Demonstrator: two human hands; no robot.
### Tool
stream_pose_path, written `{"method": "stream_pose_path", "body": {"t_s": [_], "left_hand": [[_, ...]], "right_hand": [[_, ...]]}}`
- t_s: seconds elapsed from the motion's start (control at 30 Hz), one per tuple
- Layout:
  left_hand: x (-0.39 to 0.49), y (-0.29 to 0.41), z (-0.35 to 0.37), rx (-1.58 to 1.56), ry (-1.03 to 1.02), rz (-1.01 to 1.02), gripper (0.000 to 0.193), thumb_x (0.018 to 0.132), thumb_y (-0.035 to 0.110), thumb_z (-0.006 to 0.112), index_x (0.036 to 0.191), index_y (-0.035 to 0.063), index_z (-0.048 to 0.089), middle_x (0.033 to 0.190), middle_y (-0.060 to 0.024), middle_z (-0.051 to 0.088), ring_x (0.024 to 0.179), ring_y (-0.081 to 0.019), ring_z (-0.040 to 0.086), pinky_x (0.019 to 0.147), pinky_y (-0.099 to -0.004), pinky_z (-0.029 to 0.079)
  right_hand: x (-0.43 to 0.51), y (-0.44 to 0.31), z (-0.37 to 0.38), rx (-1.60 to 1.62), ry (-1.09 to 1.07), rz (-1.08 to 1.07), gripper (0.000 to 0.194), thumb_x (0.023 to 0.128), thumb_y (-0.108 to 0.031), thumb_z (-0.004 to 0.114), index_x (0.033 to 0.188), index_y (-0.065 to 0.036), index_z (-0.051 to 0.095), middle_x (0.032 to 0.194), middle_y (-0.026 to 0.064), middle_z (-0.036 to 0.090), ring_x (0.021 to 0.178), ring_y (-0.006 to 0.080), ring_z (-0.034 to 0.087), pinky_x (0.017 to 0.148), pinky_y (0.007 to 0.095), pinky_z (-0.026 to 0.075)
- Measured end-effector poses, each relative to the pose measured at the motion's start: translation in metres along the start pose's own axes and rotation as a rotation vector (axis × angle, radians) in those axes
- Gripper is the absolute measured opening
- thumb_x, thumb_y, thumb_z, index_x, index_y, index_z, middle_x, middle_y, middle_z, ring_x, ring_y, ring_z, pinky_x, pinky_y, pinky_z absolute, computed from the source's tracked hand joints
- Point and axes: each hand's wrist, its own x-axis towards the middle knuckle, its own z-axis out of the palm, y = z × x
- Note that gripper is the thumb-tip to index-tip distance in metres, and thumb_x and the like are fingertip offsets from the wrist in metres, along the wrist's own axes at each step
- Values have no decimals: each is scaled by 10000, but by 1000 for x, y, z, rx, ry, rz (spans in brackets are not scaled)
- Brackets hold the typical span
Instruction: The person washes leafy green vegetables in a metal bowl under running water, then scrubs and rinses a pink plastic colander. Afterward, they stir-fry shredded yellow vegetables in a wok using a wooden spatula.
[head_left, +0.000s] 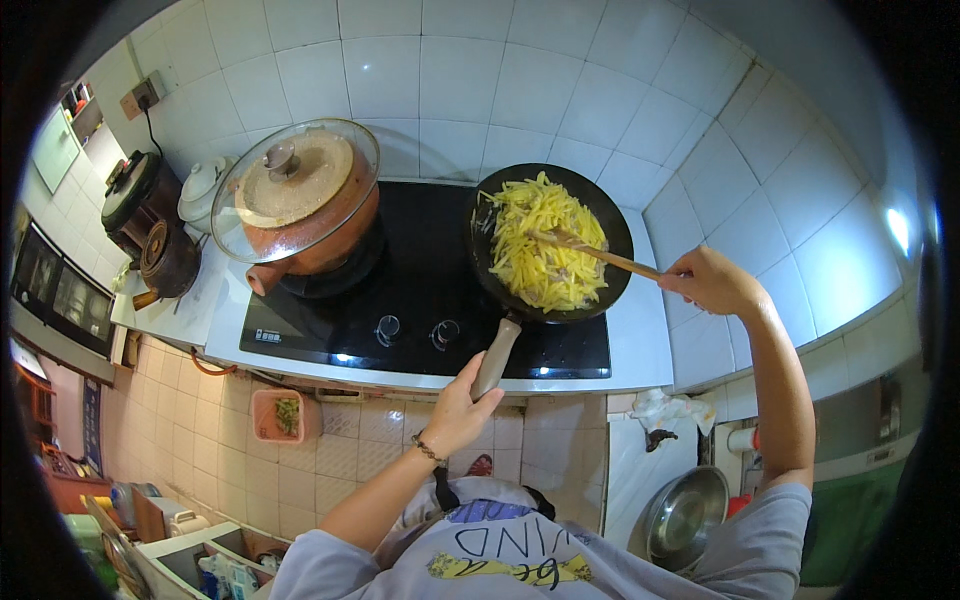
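Note:
My left hand grips the grey-brown handle of a black frying pan on the right side of the cooktop. Pale yellow strips, which look like shredded potato, fill much of the pan, with a few darker bits among them. My right hand holds the end of a wooden spatula. The spatula's blade rests in the strips near the middle of the pan, and its tip is partly covered by them.
An orange clay pot under a large glass lid stands on the cooktop's left side. Left of it are a white lidded pot, a dark clay pot and an electric cooker. A steel basin sits lower right; a pink bin is on the floor.

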Motion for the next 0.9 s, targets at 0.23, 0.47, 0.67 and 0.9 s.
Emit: {"method": "stream_pose_path", "body": {"t_s": [0.23,0.47,0.67,0.9], "left_hand": [[2,-6,2,39,35,67,584,826,168,624,1333,21,373,1126,-149,569,1003,-205,548,870,-297,421],[-1,9,-3,41,8,-29,590,824,173,629,1334,24,373,1158,-172,568,1049,-238,556,889,-310,420],[-1,5,-9,38,21,-6,606,815,176,641,1338,24,377,1148,-164,575,1013,-205,567,860,-299,438],[5,8,-11,17,-11,-27,603,815,175,641,1339,28,379,1137,-162,577,1000,-210,569,857,-302,442]], "right_hand": [[8,22,12,-523,405,-147,228,798,-202,666,971,-54,658,811,116,642,635,265,621,583,369,512],[63,44,14,-818,445,-61,318,830,-180,627,1134,-104,576,909,107,613,684,265,639,604,338,534],[128,49,6,-800,498,-168,182,831,-180,604,1004,-125,613,874,75,615,751,248,641,628,349,524],[171,-12,-7,-752,440,-484,222,836,-140,537,1025,-220,621,876,48,596,781,260,629,664,376,516]]}}
